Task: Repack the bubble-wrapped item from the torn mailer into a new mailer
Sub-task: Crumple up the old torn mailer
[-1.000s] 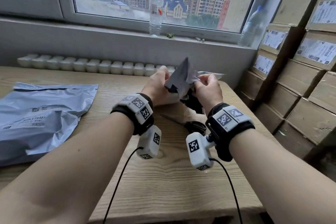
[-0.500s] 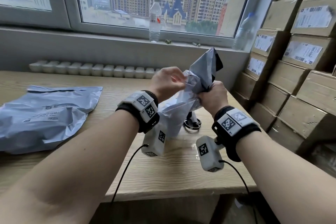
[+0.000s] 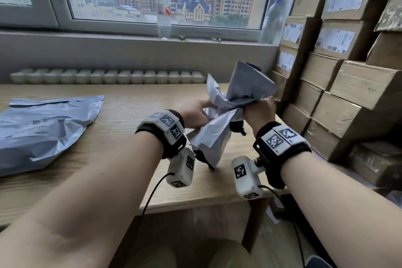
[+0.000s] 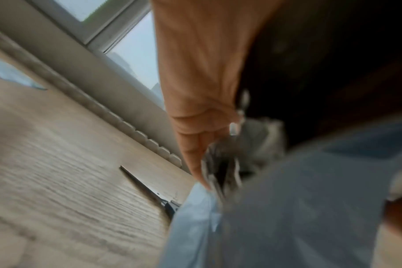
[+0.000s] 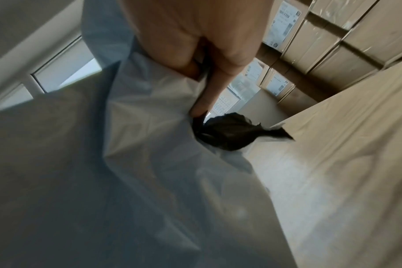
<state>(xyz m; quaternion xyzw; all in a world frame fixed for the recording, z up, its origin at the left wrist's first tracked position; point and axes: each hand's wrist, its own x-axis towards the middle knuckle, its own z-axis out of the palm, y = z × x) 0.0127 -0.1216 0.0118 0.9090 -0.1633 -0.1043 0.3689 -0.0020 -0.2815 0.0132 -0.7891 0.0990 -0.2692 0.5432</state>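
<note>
The torn grey mailer point(image 3: 245, 91) with a black lining is crumpled and held upright over the table's right end. My right hand point(image 3: 258, 111) clenches its twisted middle, and the black lining point(image 5: 230, 132) pokes out just past the fingers point(image 5: 207, 94). My left hand point(image 3: 195, 113) grips the mailer's crumpled left side. In the left wrist view its fingers point(image 4: 195, 154) meet a crinkled, shiny bundle point(image 4: 230, 163), too blurred to name. The mailer's lower part point(image 3: 208, 146) hangs down to the table point(image 3: 108, 159). A second grey mailer point(image 3: 43, 128) lies flat at the left.
Scissors point(image 4: 149, 188) lie on the wood beside the hanging mailer; the head view hides them. Stacked cardboard boxes point(image 3: 348, 72) crowd the table's right edge. Water bottles point(image 3: 163, 17) stand on the window sill. A row of white cups point(image 3: 108, 76) lines the table's back.
The torn mailer has come up off the table and moved right. My right hand went from pinching its edge to clenching its middle; my left hand still holds its left side.
</note>
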